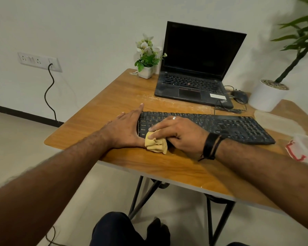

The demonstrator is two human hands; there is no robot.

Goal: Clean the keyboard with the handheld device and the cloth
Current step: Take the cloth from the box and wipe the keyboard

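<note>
Wiping: right hand (178,134) pinches yellow cloth (156,143) between thumb and index, other fingers curled over it, pressed on keyboard's lower-left corner
Keyboard (220,126): black, full-size, dusty grey film on keys, lies across frame centre on wooden table (149,167)
Left hand (126,128): flat, fingers straight and together, braced against keyboard's left edge
Cloth look: crumpled, mustard-tan, half off the keyboard edge
Background: open laptop (197,66) upper centre, screen dark; mouse (239,96) right of it
</note>
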